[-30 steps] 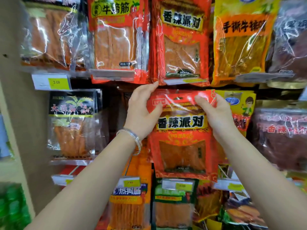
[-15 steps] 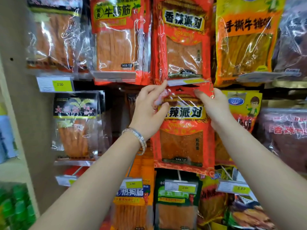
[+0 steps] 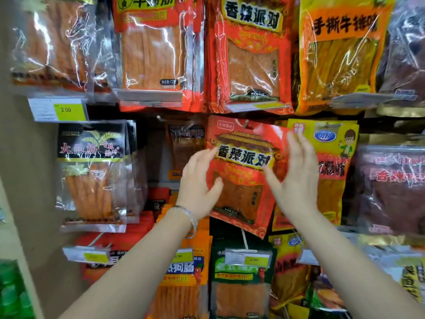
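My left hand [image 3: 197, 185] and right hand [image 3: 296, 180] are both open with fingers spread, flanking the red spicy-strip packet [image 3: 243, 192] and gripping nothing. The packet hangs tilted from a peg hook [image 3: 244, 122] in the display's middle row. I judge it light, crinkly and slippery, best pinched at the flat top header.

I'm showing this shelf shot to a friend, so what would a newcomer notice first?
Probably the red snack packet, hanging tilted at the centre. Open hands flank it: left hand at its left edge, right hand over its right. A yellow 2.00 price tag stands out upper left.
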Action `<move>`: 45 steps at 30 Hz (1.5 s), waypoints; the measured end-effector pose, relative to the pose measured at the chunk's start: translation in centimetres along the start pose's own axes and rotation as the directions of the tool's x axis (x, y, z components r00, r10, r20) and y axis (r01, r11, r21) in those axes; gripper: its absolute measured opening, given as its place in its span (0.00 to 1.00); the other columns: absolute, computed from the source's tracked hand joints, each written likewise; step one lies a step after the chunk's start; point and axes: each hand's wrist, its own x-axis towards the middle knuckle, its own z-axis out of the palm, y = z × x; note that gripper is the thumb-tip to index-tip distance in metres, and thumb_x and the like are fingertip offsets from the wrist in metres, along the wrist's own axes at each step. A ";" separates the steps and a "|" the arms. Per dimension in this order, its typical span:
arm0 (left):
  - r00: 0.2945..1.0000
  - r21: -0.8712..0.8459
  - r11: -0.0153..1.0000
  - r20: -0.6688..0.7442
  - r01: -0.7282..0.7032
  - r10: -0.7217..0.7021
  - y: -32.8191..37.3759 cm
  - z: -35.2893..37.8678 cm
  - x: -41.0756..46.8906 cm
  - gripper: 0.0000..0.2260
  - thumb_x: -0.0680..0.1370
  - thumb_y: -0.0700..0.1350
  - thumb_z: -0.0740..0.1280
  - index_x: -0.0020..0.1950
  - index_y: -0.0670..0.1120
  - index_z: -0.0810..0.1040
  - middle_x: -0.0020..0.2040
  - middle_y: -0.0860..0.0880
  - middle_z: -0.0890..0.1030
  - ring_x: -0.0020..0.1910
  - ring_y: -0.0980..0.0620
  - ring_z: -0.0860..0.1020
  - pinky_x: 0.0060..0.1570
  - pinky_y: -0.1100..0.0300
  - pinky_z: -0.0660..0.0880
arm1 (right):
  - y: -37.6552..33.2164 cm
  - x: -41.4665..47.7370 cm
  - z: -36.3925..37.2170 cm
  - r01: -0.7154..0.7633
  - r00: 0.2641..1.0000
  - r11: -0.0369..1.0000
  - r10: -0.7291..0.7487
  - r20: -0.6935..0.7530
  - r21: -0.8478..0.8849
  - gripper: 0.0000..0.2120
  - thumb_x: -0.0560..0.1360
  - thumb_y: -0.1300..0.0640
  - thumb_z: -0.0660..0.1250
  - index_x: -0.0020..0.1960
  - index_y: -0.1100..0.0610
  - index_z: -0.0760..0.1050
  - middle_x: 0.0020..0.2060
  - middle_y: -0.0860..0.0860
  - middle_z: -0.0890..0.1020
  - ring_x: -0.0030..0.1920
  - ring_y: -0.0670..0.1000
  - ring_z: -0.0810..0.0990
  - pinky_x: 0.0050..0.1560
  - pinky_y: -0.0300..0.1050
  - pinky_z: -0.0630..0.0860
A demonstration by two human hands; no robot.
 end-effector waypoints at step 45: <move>0.713 -0.106 0.755 0.433 0.647 -0.551 -3.3 -13.4 -28.1 0.10 0.76 0.31 0.65 0.52 0.43 0.78 0.46 0.47 0.78 0.39 0.71 0.76 0.42 0.77 0.69 | -17.2 -22.1 -4.6 -0.747 0.476 0.623 0.260 0.840 0.231 0.10 0.75 0.65 0.67 0.53 0.55 0.73 0.39 0.47 0.77 0.38 0.42 0.74 0.43 0.30 0.69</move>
